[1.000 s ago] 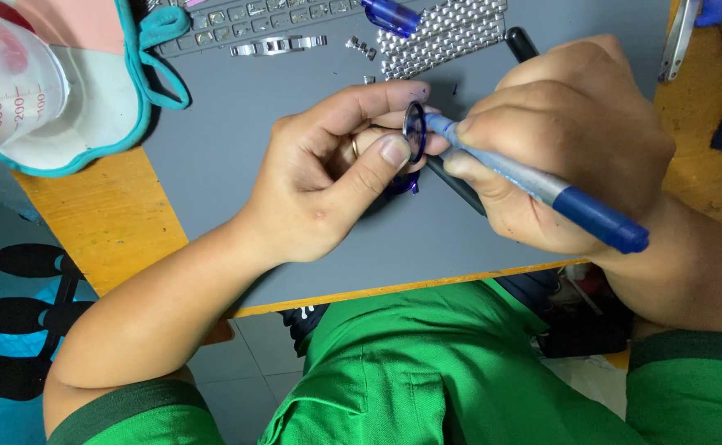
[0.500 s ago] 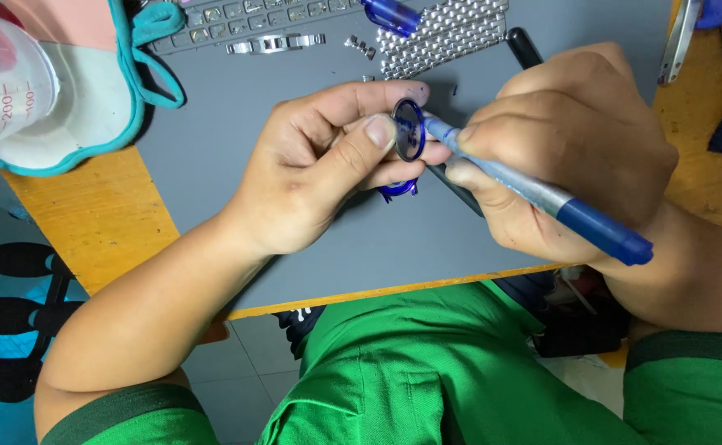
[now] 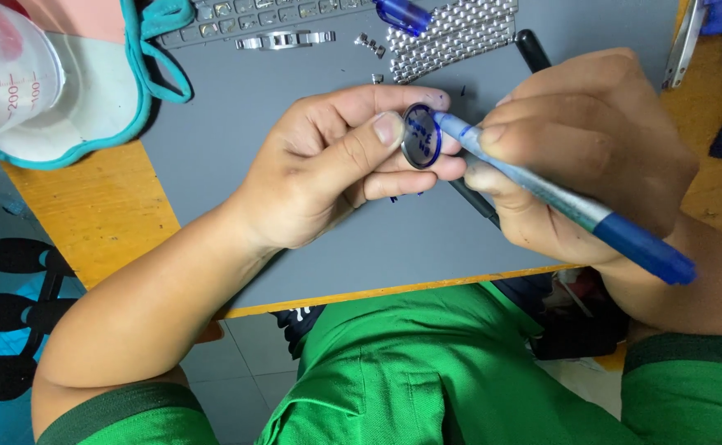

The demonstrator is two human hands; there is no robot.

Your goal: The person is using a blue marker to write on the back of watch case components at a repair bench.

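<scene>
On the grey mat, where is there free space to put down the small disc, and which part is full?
Free: the grey mat between the mask's teal strap and the left hand, and the strip below both hands, up to the wooden table edge. Crowded: the top edge, with metal band links, a loose link piece and a blue cap.

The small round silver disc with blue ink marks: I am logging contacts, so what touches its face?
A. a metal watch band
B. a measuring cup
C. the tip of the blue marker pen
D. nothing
C: the tip of the blue marker pen, held in the right hand, meets the small round silver disc pinched in the left hand.
</scene>
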